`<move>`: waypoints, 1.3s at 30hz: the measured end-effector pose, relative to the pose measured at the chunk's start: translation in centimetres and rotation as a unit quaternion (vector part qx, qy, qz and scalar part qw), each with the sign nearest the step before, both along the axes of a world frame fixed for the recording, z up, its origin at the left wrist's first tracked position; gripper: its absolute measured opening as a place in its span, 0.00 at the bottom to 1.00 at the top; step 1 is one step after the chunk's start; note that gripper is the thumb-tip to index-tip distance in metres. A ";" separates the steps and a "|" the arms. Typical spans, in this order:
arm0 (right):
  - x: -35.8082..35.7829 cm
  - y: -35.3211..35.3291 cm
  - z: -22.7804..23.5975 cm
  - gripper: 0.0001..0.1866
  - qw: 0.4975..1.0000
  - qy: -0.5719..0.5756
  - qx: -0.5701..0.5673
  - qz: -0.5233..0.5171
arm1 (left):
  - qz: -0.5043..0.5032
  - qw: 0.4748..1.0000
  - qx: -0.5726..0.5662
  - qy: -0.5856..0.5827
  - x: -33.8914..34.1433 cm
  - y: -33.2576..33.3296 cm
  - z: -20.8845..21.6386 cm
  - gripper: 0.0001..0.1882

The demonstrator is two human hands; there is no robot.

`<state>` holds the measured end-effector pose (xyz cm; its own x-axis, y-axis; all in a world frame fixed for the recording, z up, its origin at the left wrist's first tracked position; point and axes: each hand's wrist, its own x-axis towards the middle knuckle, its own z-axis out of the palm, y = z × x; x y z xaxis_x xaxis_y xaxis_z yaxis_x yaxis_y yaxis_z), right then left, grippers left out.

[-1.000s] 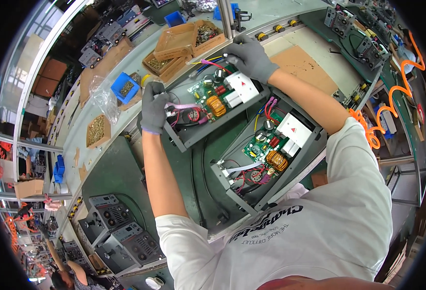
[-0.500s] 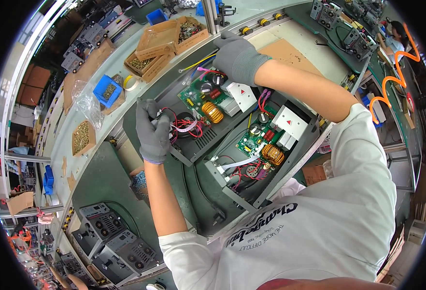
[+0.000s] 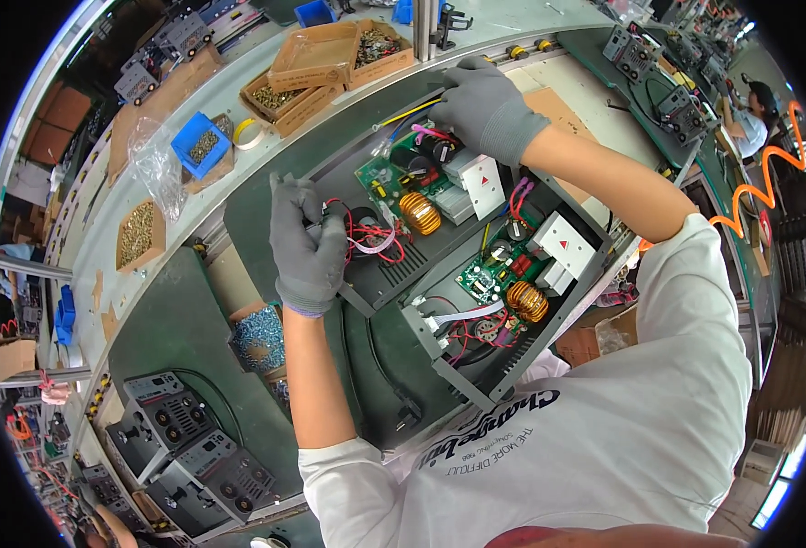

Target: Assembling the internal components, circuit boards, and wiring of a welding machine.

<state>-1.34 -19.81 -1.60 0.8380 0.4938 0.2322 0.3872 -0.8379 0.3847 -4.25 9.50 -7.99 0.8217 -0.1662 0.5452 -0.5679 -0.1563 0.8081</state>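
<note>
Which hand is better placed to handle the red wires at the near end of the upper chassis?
Left. The left hand already rests on the red wires; the right hand grips the chassis's far end.

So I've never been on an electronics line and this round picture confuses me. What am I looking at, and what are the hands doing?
The camera sits on a worker's head and looks down, so the view bends at the edges. Both gloved hands are the worker's own. The left hand has its grip on the front end of an open grey metal case, by red wires. The right hand rests on its far end. Inside is a green circuit board with a copper coil. A second open case lies nearer. Cardboard boxes of small parts stand behind.
</note>
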 end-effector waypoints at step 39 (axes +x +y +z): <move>-0.9 -0.4 1.0 0.10 0.999 0.040 -0.022 -0.015 | 0.017 0.999 0.010 -0.046 -0.3 -0.5 -0.3 0.10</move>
<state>-2.25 -20.18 -0.59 0.8680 0.4757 0.1423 0.3924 -0.8327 0.3906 -4.53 8.97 -8.30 0.7731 -0.1505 0.6162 -0.6343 -0.1917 0.7490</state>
